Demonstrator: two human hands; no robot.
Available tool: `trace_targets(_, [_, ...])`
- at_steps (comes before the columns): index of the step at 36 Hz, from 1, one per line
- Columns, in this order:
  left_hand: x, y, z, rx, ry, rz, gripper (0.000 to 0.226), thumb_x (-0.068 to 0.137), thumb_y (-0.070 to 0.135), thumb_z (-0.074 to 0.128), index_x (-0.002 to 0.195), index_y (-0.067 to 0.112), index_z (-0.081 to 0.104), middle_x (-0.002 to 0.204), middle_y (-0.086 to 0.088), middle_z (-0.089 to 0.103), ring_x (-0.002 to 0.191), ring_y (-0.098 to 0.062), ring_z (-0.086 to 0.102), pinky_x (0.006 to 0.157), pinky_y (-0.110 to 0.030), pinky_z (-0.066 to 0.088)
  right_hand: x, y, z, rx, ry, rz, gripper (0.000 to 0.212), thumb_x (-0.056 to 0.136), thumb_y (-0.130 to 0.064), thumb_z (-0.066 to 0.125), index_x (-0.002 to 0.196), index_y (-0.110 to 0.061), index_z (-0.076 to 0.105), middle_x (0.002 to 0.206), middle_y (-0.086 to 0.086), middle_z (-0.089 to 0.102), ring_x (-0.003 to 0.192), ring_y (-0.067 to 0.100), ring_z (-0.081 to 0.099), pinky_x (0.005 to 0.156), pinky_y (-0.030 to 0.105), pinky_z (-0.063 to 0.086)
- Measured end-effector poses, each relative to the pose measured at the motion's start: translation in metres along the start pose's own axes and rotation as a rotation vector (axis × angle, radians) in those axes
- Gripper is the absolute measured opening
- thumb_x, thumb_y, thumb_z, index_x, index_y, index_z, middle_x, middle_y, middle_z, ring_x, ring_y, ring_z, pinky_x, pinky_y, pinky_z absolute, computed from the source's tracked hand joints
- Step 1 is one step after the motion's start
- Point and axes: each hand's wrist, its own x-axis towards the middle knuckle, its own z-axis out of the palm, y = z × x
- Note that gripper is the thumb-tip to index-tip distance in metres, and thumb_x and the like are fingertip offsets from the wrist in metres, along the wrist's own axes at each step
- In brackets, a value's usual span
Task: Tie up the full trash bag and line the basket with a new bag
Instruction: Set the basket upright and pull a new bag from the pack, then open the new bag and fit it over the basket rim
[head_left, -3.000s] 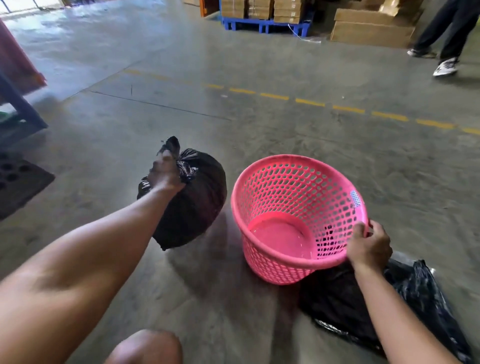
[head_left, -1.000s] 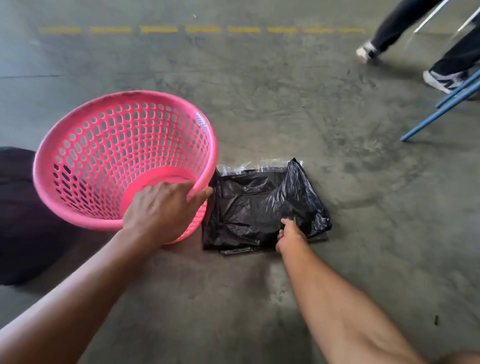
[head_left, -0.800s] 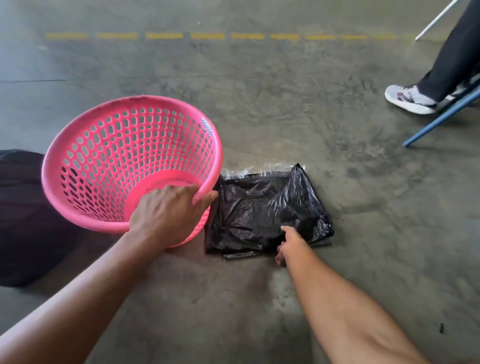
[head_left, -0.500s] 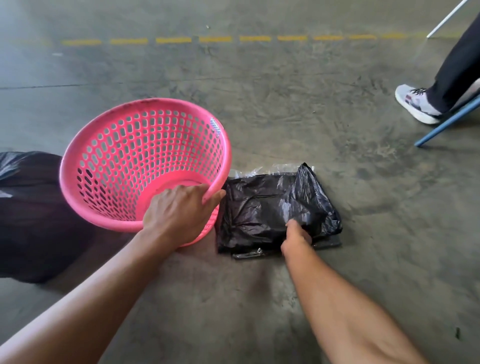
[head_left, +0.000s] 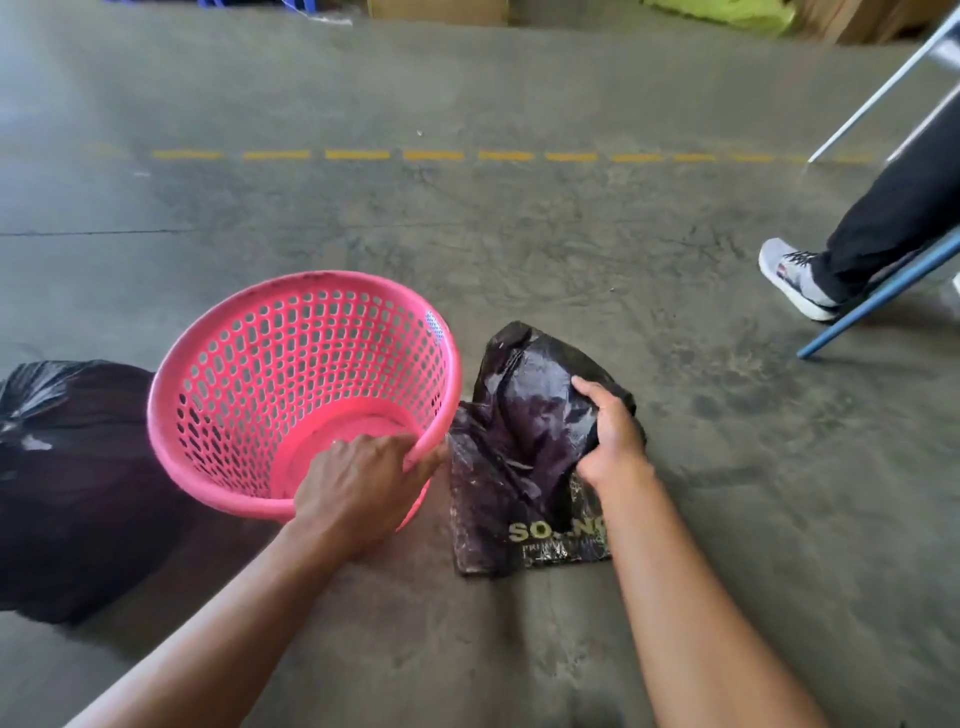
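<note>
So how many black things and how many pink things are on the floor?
Black: 2, the tied full trash bag and the new bag in the right hand
Pink: 1, the basket, its rim held by the left hand
Total: 3

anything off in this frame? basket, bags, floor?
Nothing spilled or broken. The pink basket is tipped toward the camera, but the left hand holds its rim. The right hand grips a crumpled new black bag off the pack. The tied full bag lies beside the basket.
</note>
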Motion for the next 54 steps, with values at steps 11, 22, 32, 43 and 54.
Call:
trace_targets(11, [0.035, -0.016, -0.066, -0.753, 0.487, -0.136, 0.055, 0.085, 0.072, 0.052, 0.126, 0.036, 0.056, 0.120, 0.006, 0.050, 0.108, -0.014, 0.060, 0.094, -0.047, 0.054, -0.111, -0.114, 0.103, -0.019, -0.421, -0.310, 0.040, 0.092, -0.028, 0.057, 0.124, -0.008, 0.069, 0.121, 0.016, 0.072, 0.108, 0.032, 0.070, 0.087, 0.040, 0.057])
trace_targets(22, [0.060, -0.073, -0.254, -0.449, 0.875, -0.105, 0.067, 0.082, 0.084, 0.038, 0.122, 0.036, 0.064, 0.129, 0.006, 0.059, 0.127, -0.018, 0.051, 0.107, -0.035, 0.034, -0.107, -0.078, 0.173, -0.013, -0.577, -0.156, 0.040, 0.094, -0.020, 0.054, 0.126, 0.001, 0.066, 0.125, 0.021, 0.068, 0.112, 0.033, 0.068, 0.094, 0.041, 0.056])
trace_targets(32, [0.052, -0.111, -0.205, -0.958, -0.057, -0.230, 0.046, 0.080, 0.055, 0.076, 0.095, 0.012, 0.077, 0.078, -0.004, 0.065, 0.072, -0.019, 0.058, 0.055, -0.023, 0.045, -0.081, -0.021, 0.175, -0.072, -0.588, 0.058, 0.046, 0.091, -0.024, 0.060, 0.131, -0.001, 0.063, 0.134, 0.022, 0.062, 0.125, 0.037, 0.059, 0.104, 0.048, 0.050])
trace_targets(43, [0.054, -0.103, -0.175, -1.176, -0.064, -0.231, 0.026, 0.089, -0.009, 0.062, 0.082, 0.015, 0.057, 0.067, -0.002, 0.061, 0.047, -0.007, 0.055, 0.043, -0.016, 0.044, -0.066, -0.013, 0.151, -0.362, -0.510, -0.066, 0.043, 0.084, -0.017, 0.071, 0.123, 0.001, 0.068, 0.119, 0.022, 0.071, 0.099, 0.033, 0.073, 0.092, 0.048, 0.057])
trace_targets(54, [0.078, -0.093, -0.208, -0.941, 0.099, 0.089, 0.012, 0.076, 0.010, 0.056, 0.084, 0.019, 0.058, 0.085, -0.006, 0.060, 0.078, -0.012, 0.052, 0.066, -0.019, 0.041, -0.056, -0.070, 0.186, -1.042, 0.183, -0.914, 0.039, 0.081, -0.056, 0.066, 0.096, -0.019, 0.065, 0.100, 0.001, 0.071, 0.095, 0.026, 0.067, 0.081, 0.034, 0.050])
